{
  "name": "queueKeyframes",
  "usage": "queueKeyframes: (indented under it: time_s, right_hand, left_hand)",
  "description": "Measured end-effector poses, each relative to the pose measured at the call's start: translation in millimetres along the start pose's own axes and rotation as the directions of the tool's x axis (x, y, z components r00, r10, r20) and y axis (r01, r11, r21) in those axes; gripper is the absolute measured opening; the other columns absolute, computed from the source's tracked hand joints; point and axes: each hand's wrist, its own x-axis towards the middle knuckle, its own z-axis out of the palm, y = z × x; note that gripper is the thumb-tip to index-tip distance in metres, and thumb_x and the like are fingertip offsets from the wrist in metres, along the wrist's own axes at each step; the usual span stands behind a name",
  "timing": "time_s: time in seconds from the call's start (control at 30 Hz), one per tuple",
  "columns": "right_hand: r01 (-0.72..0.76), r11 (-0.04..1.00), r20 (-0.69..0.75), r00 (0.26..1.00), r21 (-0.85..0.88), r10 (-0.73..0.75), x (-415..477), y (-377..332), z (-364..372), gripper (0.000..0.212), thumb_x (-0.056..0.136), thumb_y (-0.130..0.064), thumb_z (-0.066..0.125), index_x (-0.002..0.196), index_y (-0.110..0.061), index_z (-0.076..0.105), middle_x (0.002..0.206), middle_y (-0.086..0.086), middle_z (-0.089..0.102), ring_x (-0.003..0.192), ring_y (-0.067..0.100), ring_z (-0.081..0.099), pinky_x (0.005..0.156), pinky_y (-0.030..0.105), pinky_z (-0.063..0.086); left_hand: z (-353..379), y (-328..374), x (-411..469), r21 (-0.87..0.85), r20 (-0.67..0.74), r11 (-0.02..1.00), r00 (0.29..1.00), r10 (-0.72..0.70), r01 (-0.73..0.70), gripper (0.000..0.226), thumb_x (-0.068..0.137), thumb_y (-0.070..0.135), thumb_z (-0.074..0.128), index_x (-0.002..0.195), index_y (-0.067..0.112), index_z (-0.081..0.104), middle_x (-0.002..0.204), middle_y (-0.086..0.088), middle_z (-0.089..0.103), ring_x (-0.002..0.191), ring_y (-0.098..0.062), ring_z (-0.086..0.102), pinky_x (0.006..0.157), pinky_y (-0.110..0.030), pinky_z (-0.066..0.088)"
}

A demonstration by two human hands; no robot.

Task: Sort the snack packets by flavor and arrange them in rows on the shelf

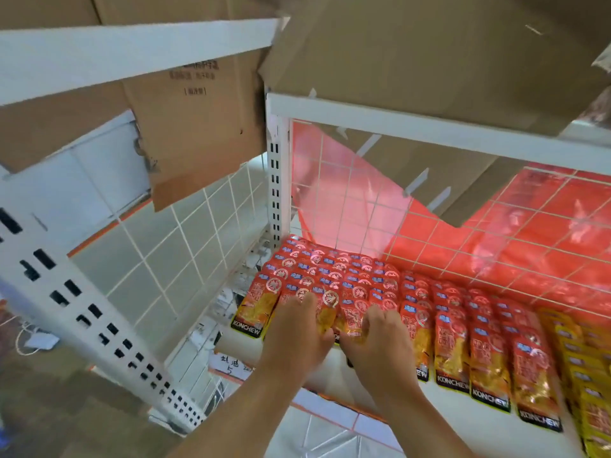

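The left hand (297, 332) and right hand (383, 342) curl their fingers (305, 300) round red packets (327, 314) near the shelf's (439, 411) front left corner. I think they are lining up that row. Yellow packets (591, 375) sit by the right edge, so flavors stay apart.

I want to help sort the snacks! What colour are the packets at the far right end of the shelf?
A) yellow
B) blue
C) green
A: the yellow packets lie at the right end, right beside the rows of red packets.
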Motion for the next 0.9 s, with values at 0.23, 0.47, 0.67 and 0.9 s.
queueKeyframes:
  time_s: [0.23, 0.47, 0.67, 0.9]
  right_hand:
    - [-0.069, 0.996, -0.013, 0.998, -0.05, 0.068, 2, -16, 6, 0.042, 0.075, -0.058, 0.069, 0.094, -0.029, 0.045, 0.096, -0.004, 0.041, 0.091, 0.023, 0.053, 0.081, 0.04, 0.051]
    - [-0.083, 0.993, 0.009, 0.996, -0.078, 0.084, 1, -23, 17, 0.054, 0.082, -0.057, 0.068, 0.12, -0.021, 0.054, 0.112, 0.005, 0.046, 0.102, 0.031, 0.059, 0.087, 0.043, 0.053]
    - [-0.086, 0.995, 0.0, 0.996, -0.052, 0.086, 6, -20, 15, 0.051, 0.086, -0.058, 0.07, 0.111, -0.015, 0.058, 0.114, 0.006, 0.048, 0.093, 0.028, 0.063, 0.081, 0.042, 0.056]
    - [-0.071, 0.997, 0.014, 0.997, -0.029, 0.071, 6, -18, 16, 0.04, 0.09, -0.048, 0.07, 0.11, -0.016, 0.057, 0.114, 0.006, 0.049, 0.091, 0.025, 0.064, 0.082, 0.038, 0.057]
  left_hand:
    - [5, -6, 7, -0.018, 0.03, 0.999, 0.999, 0.039, -0.038, 0.041, 0.085, 0.054, 0.069, 0.113, 0.027, 0.059, 0.107, 0.007, 0.062, 0.103, -0.015, 0.062, 0.087, -0.032, 0.057]
    - [8, -16, 4, 0.02, 0.07, 0.992, 0.99, 0.122, -0.124, 0.05, 0.095, 0.052, 0.061, 0.138, 0.029, 0.048, 0.124, 0.001, 0.051, 0.116, -0.018, 0.054, 0.098, -0.031, 0.051]
    - [8, -20, 5, 0.035, 0.097, 0.987, 0.984, 0.152, -0.156, 0.045, 0.099, 0.051, 0.055, 0.138, 0.028, 0.05, 0.125, 0.001, 0.046, 0.117, -0.018, 0.051, 0.099, -0.031, 0.049]
    - [12, -24, 6, 0.077, 0.11, 0.977, 0.976, 0.189, -0.198, 0.047, 0.103, 0.042, 0.054, 0.147, 0.026, 0.045, 0.132, 0.0, 0.048, 0.121, -0.018, 0.052, 0.103, -0.03, 0.049]
